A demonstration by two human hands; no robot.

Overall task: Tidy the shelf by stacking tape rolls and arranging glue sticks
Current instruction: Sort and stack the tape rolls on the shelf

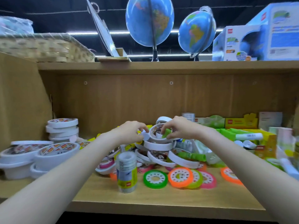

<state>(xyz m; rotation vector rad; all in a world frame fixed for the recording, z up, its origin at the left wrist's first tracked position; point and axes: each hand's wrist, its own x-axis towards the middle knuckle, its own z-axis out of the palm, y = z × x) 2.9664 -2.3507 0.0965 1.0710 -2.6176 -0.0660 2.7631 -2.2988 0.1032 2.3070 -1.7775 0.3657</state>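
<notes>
Pinching a small green piece inside the top white tape roll, the right hand curls its fingers. Left hand pinches a white round cap beside that ring, atop the loose pile mid-shelf.

Matt wood-grain shelf, glossy globes, a rough woven basket, and shiny translucent plastic tape rings.

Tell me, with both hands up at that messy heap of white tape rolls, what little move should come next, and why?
Probably lift the green piece out of the top white roll. The right hand pinches it inside that roll's hole, while the left hand grips a small white cap beside it. The roll crowns a loose heap; once emptied, it could join the neat stack at left.
</notes>
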